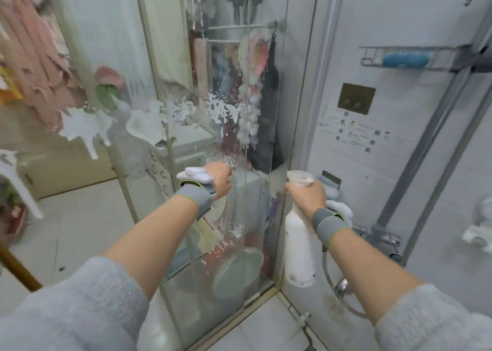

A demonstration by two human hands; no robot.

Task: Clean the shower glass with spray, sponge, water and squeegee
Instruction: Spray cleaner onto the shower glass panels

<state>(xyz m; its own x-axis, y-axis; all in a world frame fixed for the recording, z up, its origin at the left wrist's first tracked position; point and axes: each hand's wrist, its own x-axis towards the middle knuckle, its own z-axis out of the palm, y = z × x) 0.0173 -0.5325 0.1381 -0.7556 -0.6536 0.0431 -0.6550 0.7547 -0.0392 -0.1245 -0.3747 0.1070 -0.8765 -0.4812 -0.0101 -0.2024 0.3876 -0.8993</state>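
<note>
The shower glass [149, 217] stands in front of me, with white foam [223, 111] splashed in patches across its middle and foam runs [85, 127] dripping at the left. My left hand [219, 180] is curled into a fist close to the glass, just below a foam patch; nothing shows in it. My right hand [306, 195] grips the neck of a white spray bottle [298, 244], which hangs upright beside the right edge of the glass, its clear spray head [299, 177] pointing left. Both wrists wear grey bands.
A wire shelf [404, 59] with a blue item hangs on the right wall above a brass panel [356, 98]. The tap and hose [383, 237] sit low right. Behind the glass are hanging cloths [269, 90], a basin [239, 271] and a white chair [16, 175].
</note>
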